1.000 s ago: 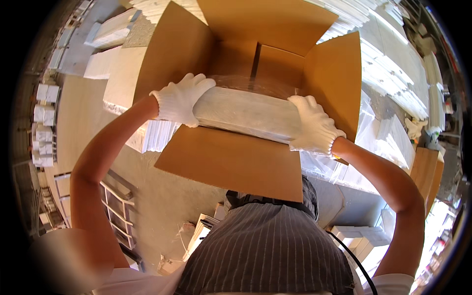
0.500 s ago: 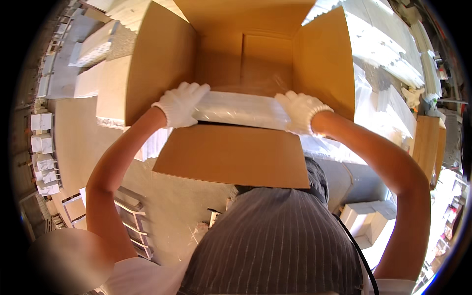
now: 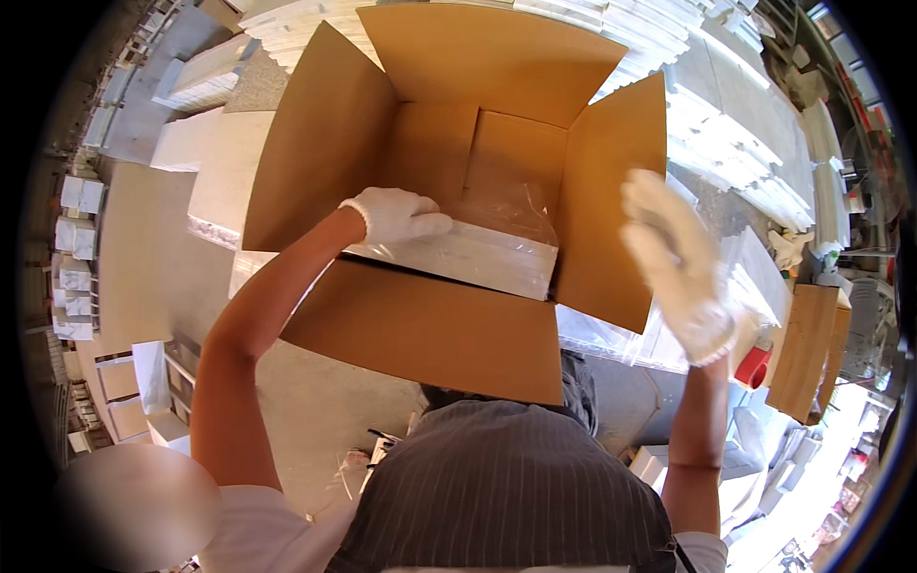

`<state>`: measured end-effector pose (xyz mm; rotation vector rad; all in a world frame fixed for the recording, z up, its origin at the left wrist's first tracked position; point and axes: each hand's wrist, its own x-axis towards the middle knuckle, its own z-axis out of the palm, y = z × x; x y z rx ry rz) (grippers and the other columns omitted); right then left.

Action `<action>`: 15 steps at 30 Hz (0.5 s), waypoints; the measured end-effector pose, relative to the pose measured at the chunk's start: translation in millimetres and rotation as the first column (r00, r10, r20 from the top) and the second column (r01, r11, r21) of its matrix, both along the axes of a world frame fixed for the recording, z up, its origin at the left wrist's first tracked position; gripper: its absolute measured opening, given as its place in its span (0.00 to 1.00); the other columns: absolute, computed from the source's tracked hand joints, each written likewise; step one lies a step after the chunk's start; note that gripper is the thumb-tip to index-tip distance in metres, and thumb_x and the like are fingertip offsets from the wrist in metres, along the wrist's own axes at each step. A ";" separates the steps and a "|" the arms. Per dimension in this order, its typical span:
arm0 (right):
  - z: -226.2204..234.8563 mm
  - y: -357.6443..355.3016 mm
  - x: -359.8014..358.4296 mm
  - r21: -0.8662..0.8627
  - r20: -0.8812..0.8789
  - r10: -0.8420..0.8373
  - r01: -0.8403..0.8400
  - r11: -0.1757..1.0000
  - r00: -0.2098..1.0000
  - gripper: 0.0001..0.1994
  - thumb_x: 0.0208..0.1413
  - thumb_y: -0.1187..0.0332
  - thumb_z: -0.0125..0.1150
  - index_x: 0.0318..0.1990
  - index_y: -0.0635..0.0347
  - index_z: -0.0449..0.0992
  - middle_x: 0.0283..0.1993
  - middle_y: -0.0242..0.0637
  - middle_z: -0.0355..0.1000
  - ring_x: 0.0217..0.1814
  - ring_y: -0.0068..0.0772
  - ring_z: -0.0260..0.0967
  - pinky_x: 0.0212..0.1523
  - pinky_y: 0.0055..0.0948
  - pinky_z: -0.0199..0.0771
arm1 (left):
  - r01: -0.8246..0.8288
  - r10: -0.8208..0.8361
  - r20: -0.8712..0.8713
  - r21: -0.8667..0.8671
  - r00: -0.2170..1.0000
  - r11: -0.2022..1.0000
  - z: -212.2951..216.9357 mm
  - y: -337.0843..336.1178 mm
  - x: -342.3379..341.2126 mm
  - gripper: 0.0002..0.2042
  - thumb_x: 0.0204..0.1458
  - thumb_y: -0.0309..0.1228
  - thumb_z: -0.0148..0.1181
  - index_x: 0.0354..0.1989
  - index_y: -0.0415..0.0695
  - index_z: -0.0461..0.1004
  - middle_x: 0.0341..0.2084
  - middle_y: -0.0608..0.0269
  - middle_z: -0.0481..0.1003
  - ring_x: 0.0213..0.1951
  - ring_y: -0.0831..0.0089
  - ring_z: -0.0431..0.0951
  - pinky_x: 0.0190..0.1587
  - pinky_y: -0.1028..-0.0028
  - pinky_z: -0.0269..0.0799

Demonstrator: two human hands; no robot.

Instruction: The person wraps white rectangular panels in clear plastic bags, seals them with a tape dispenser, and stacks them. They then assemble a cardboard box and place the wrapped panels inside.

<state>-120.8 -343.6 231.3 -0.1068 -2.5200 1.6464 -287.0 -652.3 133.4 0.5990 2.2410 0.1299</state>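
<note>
Seating the plastic-wrapped white bundle (image 3: 468, 253) in the cardboard box (image 3: 420, 143) at frame centre: left hand (image 3: 396, 215) laid flat on it, nothing gripped; right hand (image 3: 673, 263) raised right of centre, grip wide and empty; pressing flat judged next.

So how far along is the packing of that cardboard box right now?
Done: the cardboard box stands open with all four flaps out, and one plastic-wrapped white bundle lies inside it. In hand: the left hand rests on that bundle, while the right hand is lifted clear, beside the right flap. Left: much of the box floor is bare, more white stacks lie behind, and the flaps are unclosed.
</note>
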 end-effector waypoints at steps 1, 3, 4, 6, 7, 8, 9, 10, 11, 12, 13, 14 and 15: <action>-0.6 7.5 10.4 -0.073 -0.017 -0.092 0.091 0.993 0.996 0.21 0.61 0.70 0.61 0.62 0.64 0.70 0.60 0.44 0.72 0.60 0.35 0.72 0.61 0.32 0.70 | -0.064 0.064 -0.003 0.007 0.998 0.998 1.8 -0.7 0.0 0.30 0.58 0.61 0.45 0.52 0.48 0.77 0.45 0.57 0.79 0.49 0.56 0.77 0.52 0.62 0.71; 0.5 26.4 32.5 -0.172 -0.029 -0.292 0.283 0.943 0.956 0.21 0.62 0.70 0.61 0.61 0.64 0.71 0.61 0.44 0.72 0.62 0.36 0.70 0.63 0.34 0.69 | -0.003 0.007 -0.079 0.045 0.997 0.999 2.5 -3.5 -1.0 0.30 0.57 0.59 0.50 0.54 0.47 0.74 0.45 0.53 0.77 0.50 0.56 0.76 0.55 0.60 0.70; -10.2 41.9 47.5 -0.092 -0.089 -0.309 0.301 0.949 0.947 0.20 0.64 0.69 0.57 0.62 0.66 0.70 0.60 0.44 0.72 0.61 0.35 0.70 0.62 0.34 0.70 | 0.118 -0.111 -0.187 0.029 0.976 0.993 -0.3 -3.1 7.7 0.30 0.56 0.59 0.51 0.55 0.46 0.73 0.45 0.52 0.77 0.50 0.55 0.76 0.55 0.60 0.69; -38.6 73.8 76.8 0.122 -0.118 -0.317 0.330 0.936 0.941 0.20 0.67 0.67 0.54 0.62 0.66 0.69 0.57 0.43 0.73 0.58 0.32 0.72 0.59 0.34 0.74 | 0.238 -0.217 -0.358 0.015 0.908 0.971 -15.8 -1.3 26.3 0.30 0.57 0.58 0.51 0.57 0.47 0.71 0.45 0.52 0.75 0.50 0.55 0.75 0.55 0.58 0.69; -53.3 76.0 91.8 -0.097 -0.028 -0.414 0.410 0.907 0.910 0.20 0.67 0.67 0.54 0.63 0.65 0.69 0.56 0.42 0.73 0.56 0.33 0.73 0.57 0.33 0.76 | 0.256 -0.231 -0.418 0.005 0.879 0.967 -25.5 -6.1 33.6 0.29 0.59 0.58 0.49 0.58 0.49 0.70 0.45 0.53 0.75 0.50 0.55 0.74 0.54 0.58 0.69; -62.2 76.5 101.4 -0.186 0.045 -0.446 0.446 0.875 0.894 0.21 0.67 0.66 0.54 0.64 0.64 0.68 0.56 0.41 0.73 0.56 0.33 0.73 0.57 0.33 0.75 | 0.252 -0.240 -0.470 -0.040 0.849 0.967 -25.8 -13.7 43.0 0.28 0.60 0.58 0.47 0.59 0.50 0.68 0.45 0.54 0.74 0.50 0.56 0.73 0.54 0.57 0.69; -67.5 77.3 110.0 -0.270 0.122 -0.468 0.483 0.833 0.875 0.21 0.67 0.65 0.53 0.65 0.63 0.67 0.56 0.41 0.73 0.57 0.33 0.73 0.57 0.33 0.75 | 0.246 -0.235 -0.434 -0.033 0.870 0.969 -27.4 -11.2 45.4 0.27 0.61 0.57 0.47 0.60 0.50 0.68 0.46 0.54 0.74 0.51 0.56 0.73 0.54 0.57 0.69; -72.1 76.6 118.8 -0.295 0.169 -0.471 0.500 0.814 0.866 0.21 0.67 0.65 0.54 0.64 0.64 0.68 0.55 0.40 0.73 0.56 0.32 0.72 0.57 0.33 0.75 | 0.237 -0.234 -0.397 -0.042 0.888 0.971 -22.9 -11.6 42.1 0.27 0.61 0.56 0.46 0.60 0.50 0.67 0.46 0.55 0.73 0.51 0.56 0.72 0.55 0.58 0.68; -78.2 81.6 125.4 -0.317 0.209 -0.474 0.518 0.794 0.855 0.21 0.67 0.65 0.54 0.64 0.64 0.68 0.55 0.39 0.72 0.56 0.31 0.72 0.57 0.34 0.76 | 0.230 -0.232 -0.366 -0.049 0.901 0.972 -20.9 -12.1 33.3 0.26 0.62 0.55 0.46 0.60 0.51 0.67 0.47 0.55 0.73 0.52 0.55 0.72 0.55 0.58 0.68; -84.2 83.9 130.6 -0.339 0.250 -0.474 0.535 0.774 0.844 0.21 0.67 0.65 0.55 0.64 0.64 0.68 0.55 0.38 0.72 0.56 0.31 0.72 0.57 0.34 0.76 | 0.152 -0.141 -0.270 0.020 0.952 0.988 -19.9 -16.1 25.5 0.28 0.58 0.56 0.50 0.59 0.48 0.70 0.48 0.52 0.75 0.53 0.53 0.73 0.58 0.59 0.66; -88.9 84.9 134.4 -0.336 0.258 -0.488 0.551 0.764 0.834 0.21 0.67 0.65 0.55 0.64 0.64 0.68 0.55 0.38 0.73 0.56 0.30 0.72 0.56 0.33 0.76 | 0.051 -0.043 -0.190 0.038 0.981 0.998 -13.5 -13.1 18.6 0.28 0.59 0.56 0.48 0.59 0.48 0.70 0.50 0.54 0.75 0.54 0.53 0.73 0.59 0.60 0.65; -92.4 87.7 135.9 -0.328 0.262 -0.498 0.561 0.760 0.827 0.21 0.67 0.64 0.55 0.64 0.64 0.68 0.54 0.37 0.73 0.55 0.30 0.72 0.56 0.33 0.76 | -0.061 0.067 -0.108 0.054 0.992 0.997 -4.8 -7.1 14.9 0.28 0.59 0.56 0.46 0.58 0.49 0.71 0.51 0.55 0.75 0.55 0.54 0.73 0.60 0.62 0.65; -96.0 89.1 137.1 -0.321 0.266 -0.506 0.570 0.756 0.821 0.22 0.67 0.63 0.55 0.64 0.64 0.68 0.54 0.37 0.73 0.55 0.29 0.72 0.56 0.33 0.76 | -0.176 0.178 -0.027 0.061 0.984 0.982 5.9 -0.4 12.7 0.28 0.60 0.55 0.44 0.58 0.49 0.71 0.53 0.56 0.75 0.56 0.54 0.73 0.61 0.63 0.64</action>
